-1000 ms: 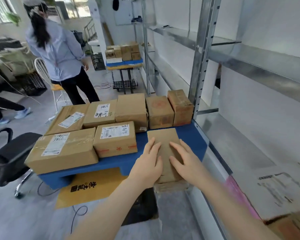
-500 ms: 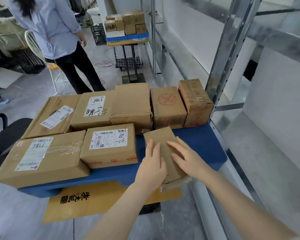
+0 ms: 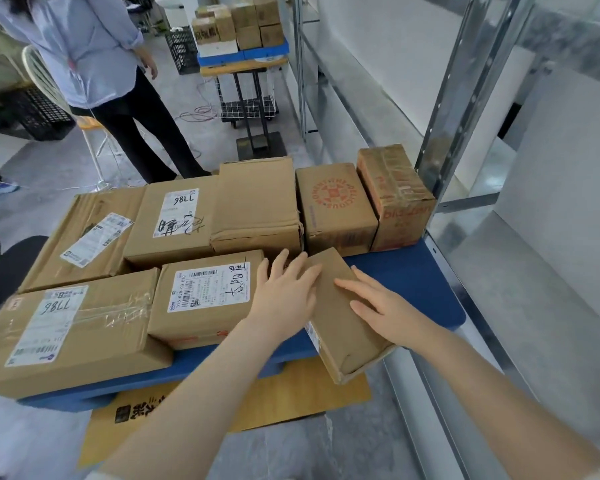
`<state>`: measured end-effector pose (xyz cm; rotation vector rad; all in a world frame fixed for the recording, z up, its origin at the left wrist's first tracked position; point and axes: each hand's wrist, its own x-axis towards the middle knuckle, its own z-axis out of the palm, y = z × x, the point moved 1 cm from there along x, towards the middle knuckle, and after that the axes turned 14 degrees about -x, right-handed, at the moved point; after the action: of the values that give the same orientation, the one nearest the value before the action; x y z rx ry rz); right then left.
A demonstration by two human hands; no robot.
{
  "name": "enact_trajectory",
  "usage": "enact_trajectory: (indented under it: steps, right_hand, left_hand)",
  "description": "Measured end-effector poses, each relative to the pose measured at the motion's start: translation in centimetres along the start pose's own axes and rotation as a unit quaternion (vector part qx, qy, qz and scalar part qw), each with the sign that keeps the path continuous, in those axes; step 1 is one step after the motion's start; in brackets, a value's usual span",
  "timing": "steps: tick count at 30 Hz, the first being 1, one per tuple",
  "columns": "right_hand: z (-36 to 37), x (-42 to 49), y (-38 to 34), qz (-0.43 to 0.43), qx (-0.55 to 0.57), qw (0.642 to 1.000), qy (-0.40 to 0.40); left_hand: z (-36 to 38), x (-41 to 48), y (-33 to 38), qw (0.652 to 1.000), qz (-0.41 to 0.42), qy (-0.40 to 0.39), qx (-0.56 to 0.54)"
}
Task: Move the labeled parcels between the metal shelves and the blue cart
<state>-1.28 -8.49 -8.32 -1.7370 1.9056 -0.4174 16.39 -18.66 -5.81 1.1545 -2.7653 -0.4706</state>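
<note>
Shifted leftward, the left hand now flanks the small parcel and the right hand rests on top, both with fingers straight; its long axis points away, near end overhanging the blue cart.

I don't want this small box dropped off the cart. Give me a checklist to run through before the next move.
1. Both hands on the small box: ok; left hand and right hand lie flat on its top.
2. Firm grip: not ok; fingers straight, none curled round an edge.
3. Box fully on the blue cart: not ok; its near end overhangs the front edge.
4. Room on the metal shelf to the right: ok; bare metal beside the cart.
5. Label readable: cannot tell; plain top, only a strip of label on its left side.
</note>
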Motion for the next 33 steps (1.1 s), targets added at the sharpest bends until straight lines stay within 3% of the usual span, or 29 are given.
enact_trajectory:
  steps: [4,9,16,21,27,33]
  right_hand:
    - [1.8,-2.7,-2.8,0.064,-0.146,0.979,0.126]
    - [6.2,-6.1,-5.3,0.137,-0.246,0.954,0.105]
    - [3.1,-5.0,-0.8,0.113,-0.164,0.967,0.161]
    - [0.9,-2.5,1.4,0.075,-0.137,0.981,0.117]
    - [-1.2,-1.2,3.3,0.005,-0.143,0.986,0.083]
    - [-2.1,-1.1,4.8,-0.045,-0.162,0.984,0.056]
  left_hand:
    - [1.1,-0.4,-1.1,1.000,0.007,-0.005,0.019]
    - [0.9,-0.4,-0.9,1.000,0.016,0.022,0.011]
    - [0.6,-2.4,-1.0,0.997,0.042,0.057,-0.010]
    - [0.7,-3.2,-0.9,0.995,0.040,0.084,-0.021]
    - [0.7,-2.3,-2.5,0.998,-0.012,0.060,-0.031]
    - [0.9,-2.5,-2.5,0.998,0.011,0.059,-0.015]
